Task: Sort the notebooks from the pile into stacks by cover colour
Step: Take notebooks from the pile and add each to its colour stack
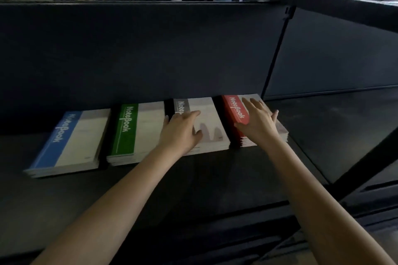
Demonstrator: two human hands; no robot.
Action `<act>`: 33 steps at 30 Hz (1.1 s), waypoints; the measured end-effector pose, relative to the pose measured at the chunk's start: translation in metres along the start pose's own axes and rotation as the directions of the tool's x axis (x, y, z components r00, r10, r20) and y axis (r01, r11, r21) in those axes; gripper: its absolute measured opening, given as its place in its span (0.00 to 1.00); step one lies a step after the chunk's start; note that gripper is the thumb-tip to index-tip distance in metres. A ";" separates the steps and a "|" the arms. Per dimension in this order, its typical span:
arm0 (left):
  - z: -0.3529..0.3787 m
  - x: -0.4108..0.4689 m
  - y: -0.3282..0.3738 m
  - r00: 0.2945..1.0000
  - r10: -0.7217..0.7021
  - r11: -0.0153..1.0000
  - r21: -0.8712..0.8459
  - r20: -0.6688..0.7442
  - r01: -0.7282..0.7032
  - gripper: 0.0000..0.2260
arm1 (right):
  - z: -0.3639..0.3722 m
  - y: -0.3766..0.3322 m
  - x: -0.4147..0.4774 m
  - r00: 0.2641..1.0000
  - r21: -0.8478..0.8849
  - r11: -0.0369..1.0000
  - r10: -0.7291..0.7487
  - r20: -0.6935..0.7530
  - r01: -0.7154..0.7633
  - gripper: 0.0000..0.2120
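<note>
Notebooks sit in four stacks in a row on the dark surface (150, 189), against a far partition (140, 49). Farthest left is the blue stack (71, 142), then the green stack (133, 133) just beside it. Next, the left hand (181, 133) rests flat on the grey stack (206, 114), fingers loosely straight. At right, the right hand (257, 122) lies on the red stack (233, 109), fingers spread, gripping nothing.

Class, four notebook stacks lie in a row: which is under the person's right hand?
The rightmost, red stack: the right hand rests on it. The left hand rests on the grey stack; the green stack and blue stack are untouched.
</note>
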State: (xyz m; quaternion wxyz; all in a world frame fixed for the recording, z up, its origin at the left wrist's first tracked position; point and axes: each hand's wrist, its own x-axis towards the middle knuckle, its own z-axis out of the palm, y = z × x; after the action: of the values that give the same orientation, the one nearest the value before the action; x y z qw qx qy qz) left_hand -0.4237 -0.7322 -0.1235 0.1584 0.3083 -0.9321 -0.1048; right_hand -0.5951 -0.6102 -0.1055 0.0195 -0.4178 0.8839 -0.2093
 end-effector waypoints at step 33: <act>-0.210 -0.294 -0.394 0.663 -0.692 0.681 0.045 -0.284 0.730 0.22 | 0.198 -0.544 -0.101 0.538 0.461 0.599 -0.797 0.273 0.654 0.32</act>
State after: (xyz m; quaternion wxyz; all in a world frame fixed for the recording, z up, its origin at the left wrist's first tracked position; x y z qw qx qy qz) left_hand 0.0891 -0.8845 -0.1125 0.1934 0.6703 -0.7149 -0.0468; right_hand -0.0907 -0.9106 -0.0899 0.1988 -0.7779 0.5509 -0.2276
